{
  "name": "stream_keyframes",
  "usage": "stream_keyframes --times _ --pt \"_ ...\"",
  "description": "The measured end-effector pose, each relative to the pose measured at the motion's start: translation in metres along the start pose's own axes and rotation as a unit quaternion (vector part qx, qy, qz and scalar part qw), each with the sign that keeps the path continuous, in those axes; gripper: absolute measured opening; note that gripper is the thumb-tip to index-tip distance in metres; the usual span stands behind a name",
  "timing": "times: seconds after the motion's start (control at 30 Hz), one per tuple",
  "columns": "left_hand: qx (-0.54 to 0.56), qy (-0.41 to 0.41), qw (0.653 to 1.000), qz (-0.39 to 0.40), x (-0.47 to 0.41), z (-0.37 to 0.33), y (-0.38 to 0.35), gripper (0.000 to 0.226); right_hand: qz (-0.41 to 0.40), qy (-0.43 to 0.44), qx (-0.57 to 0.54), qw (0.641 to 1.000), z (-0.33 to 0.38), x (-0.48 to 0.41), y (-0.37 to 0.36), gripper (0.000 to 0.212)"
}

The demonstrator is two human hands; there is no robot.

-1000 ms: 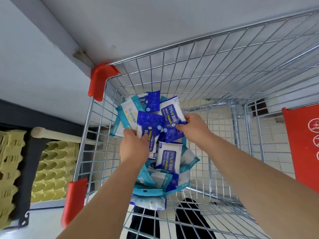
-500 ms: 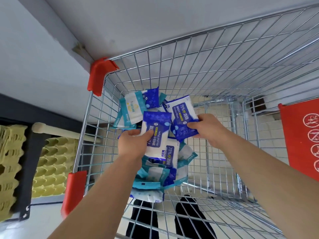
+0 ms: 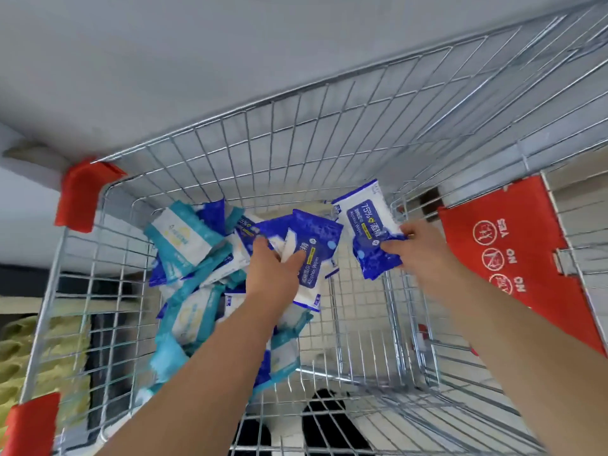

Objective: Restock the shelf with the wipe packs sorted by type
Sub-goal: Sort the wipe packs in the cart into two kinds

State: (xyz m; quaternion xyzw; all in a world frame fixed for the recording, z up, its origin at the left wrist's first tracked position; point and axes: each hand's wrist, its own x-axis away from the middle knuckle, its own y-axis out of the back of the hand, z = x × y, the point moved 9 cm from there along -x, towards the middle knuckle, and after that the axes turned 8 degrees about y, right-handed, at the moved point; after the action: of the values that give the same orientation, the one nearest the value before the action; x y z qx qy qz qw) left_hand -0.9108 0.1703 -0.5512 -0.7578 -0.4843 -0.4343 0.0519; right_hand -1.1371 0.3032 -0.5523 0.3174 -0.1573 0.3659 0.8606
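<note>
Blue-and-white glossy film wipe pack (image 3: 367,222), pinched at its 4 o'clock edge by right hand (image 3: 419,250); left hand (image 3: 274,274) apparently grips second blue pack (image 3: 314,255).

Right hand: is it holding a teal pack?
No, the right hand grips a blue pack marked 75%.
</note>
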Motion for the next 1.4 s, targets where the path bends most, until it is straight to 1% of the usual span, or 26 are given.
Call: stream_keyframes --times 0.07,0.1,0.17,0.2,0.27,0.33,0.37,0.43,0.5,0.57,0.6,0.63,0.67,0.7,0.73,0.8,0.87,0.9,0.97,1.03,1.1,1.17,1.23,1.3,1.33,1.4 --pt "-0.028 -0.002 1.000 0.004 -0.017 -0.004 -0.029 0.028 -0.032 -0.007 -0.023 0.999 -0.017 -0.011 0.014 0.038" --pt "-0.026 -0.004 1.000 0.005 -0.025 -0.006 -0.042 0.018 -0.035 -0.005 -0.033 0.999 -0.023 -0.016 0.017 0.041" --pt "-0.015 -0.007 1.000 0.013 -0.041 -0.011 -0.067 0.012 -0.037 0.005 -0.044 0.998 -0.036 -0.028 0.019 0.035" --pt "-0.018 -0.004 1.000 0.018 -0.051 -0.012 -0.079 0.015 -0.043 0.010 -0.046 0.998 -0.040 -0.033 0.018 0.032" --pt "-0.023 0.006 0.999 0.038 -0.069 -0.012 -0.102 0.029 -0.053 0.027 -0.051 0.997 -0.049 -0.045 0.013 0.030" --pt "-0.036 0.001 0.997 0.071 -0.085 -0.011 -0.126 0.027 -0.056 0.036 -0.054 0.996 -0.059 -0.061 0.003 0.027" --pt "-0.048 -0.015 0.995 0.085 -0.093 -0.013 -0.138 0.024 -0.049 0.038 -0.044 0.997 -0.066 -0.070 -0.003 0.023" --pt "-0.079 -0.042 0.991 0.102 -0.106 -0.012 -0.151 0.032 -0.021 0.034 0.021 0.999 -0.075 -0.082 -0.014 0.018" --pt "-0.088 -0.052 0.991 0.092 -0.119 -0.006 -0.155 0.041 0.002 0.040 0.063 0.997 -0.087 -0.091 -0.022 0.026" --pt "-0.104 -0.066 0.989 0.081 -0.126 -0.003 -0.155 0.035 0.015 0.056 0.111 0.992 -0.093 -0.093 -0.027 0.034" --pt "-0.158 -0.087 0.981 0.070 -0.124 -0.006 -0.154 0.036 0.010 0.062 0.141 0.988 -0.094 -0.092 -0.026 0.039" --pt "-0.238 -0.112 0.964 0.047 -0.124 -0.008 -0.152 0.042 0.000 0.070 0.174 0.982 -0.092 -0.089 -0.025 0.043" --pt "-0.316 -0.138 0.938 0.019 -0.120 -0.014 -0.148 0.050 -0.012 0.091 0.218 0.972 -0.083 -0.083 -0.022 0.045" --pt "-0.380 -0.161 0.911 -0.009 -0.112 -0.022 -0.141 0.053 -0.022 0.131 0.266 0.955 -0.071 -0.078 -0.021 0.044" --pt "-0.421 -0.187 0.887 -0.031 -0.103 -0.030 -0.135 0.052 -0.029 0.174 0.303 0.937 -0.053 -0.070 -0.020 0.043" --pt "-0.468 -0.238 0.848 -0.070 -0.079 -0.047 -0.115 0.045 -0.023 0.223 0.330 0.917 -0.023 -0.057 -0.023 0.041" --pt "-0.490 -0.273 0.822 -0.100 -0.057 -0.059 -0.089 0.041 -0.001 0.251 0.358 0.899 0.006 -0.045 -0.033 0.041" --pt "-0.492 -0.283 0.816 -0.112 -0.048 -0.062 -0.074 0.040 0.007 0.264 0.365 0.893 0.021 -0.038 -0.041 0.040" --pt "-0.480 -0.315 0.807 -0.137 -0.029 -0.068 -0.038 0.034 0.010 0.303 0.363 0.881 0.054 -0.021 -0.058 0.030" --pt "-0.478 -0.331 0.795 -0.172 -0.015 -0.069 0.002 0.030 0.015 0.336 0.353 0.873 0.083 -0.003 -0.081 0.027" --pt "-0.494 -0.315 0.787 -0.192 -0.009 -0.060 0.041 0.032 0.035 0.367 0.351 0.861 0.103 0.013 -0.110 0.029" --pt "-0.508 -0.285 0.787 -0.203 -0.014 -0.046 0.080 0.038 0.066 0.390 0.346 0.851 0.118 0.026 -0.143 0.030" --pt "-0.516 -0.230 0.804 -0.188 -0.026 -0.028 0.111 0.047 0.093 0.408 0.335 0.844 0.128 0.035 -0.174 0.028" --pt "-0.518 -0.185 0.823 -0.141 -0.038 -0.011 0.127 0.058 0.113 0.414 0.342 0.836 0.133 0.040 -0.200 0.023" --pt "-0.514 -0.176 0.831 -0.120 -0.043 -0.004 0.130 0.059 0.123 0.415 0.349 0.831 0.134 0.042 -0.211 0.020" --pt "-0.502 -0.168 0.843 -0.090 -0.052 0.005 0.132 0.053 0.135 0.418 0.362 0.822 0.134 0.045 -0.227 0.015"
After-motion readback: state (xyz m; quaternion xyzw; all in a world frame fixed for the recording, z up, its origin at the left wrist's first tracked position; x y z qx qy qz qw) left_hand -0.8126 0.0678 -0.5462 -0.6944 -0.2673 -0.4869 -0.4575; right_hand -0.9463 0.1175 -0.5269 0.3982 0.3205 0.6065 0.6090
